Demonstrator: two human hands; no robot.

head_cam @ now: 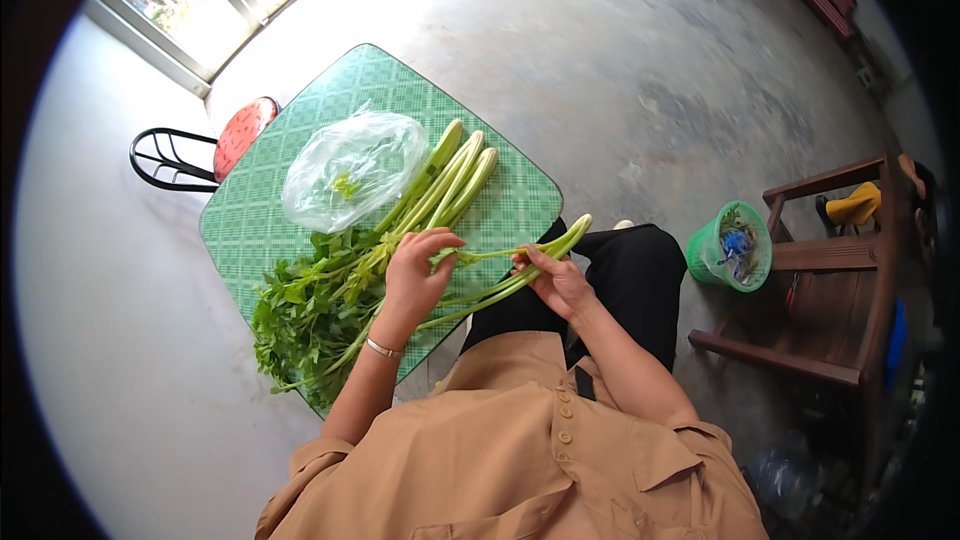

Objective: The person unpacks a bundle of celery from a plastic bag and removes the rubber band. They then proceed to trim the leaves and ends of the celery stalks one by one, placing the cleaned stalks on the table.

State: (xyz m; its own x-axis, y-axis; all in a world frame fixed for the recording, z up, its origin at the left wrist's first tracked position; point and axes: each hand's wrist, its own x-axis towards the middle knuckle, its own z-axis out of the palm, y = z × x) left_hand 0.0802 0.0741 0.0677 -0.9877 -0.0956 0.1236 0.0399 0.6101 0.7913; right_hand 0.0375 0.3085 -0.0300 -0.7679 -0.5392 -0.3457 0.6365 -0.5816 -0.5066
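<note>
My right hand (559,285) grips a bunch of celery stalks (574,234) a little below its pale base, over the near right edge of the table. From there the thin stems run left, past my left hand (421,275). The thumb and fingers of that hand close around the leafy tip (448,256) of one stem. Several more heads of celery (457,184) lie on the table, pale bases pointing away from me. Their dark green leaves (304,315) spread over the table's left side and hang past its edge.
A clear plastic bag (360,165) with a bit of leaf lies on the green checked table (382,79). Beyond it stands a red-seated chair (244,135). To the right are a green wastebasket (701,251) holding rubbish and a dark wooden armchair (825,262). A glazed doorway (184,7) is at upper left.
</note>
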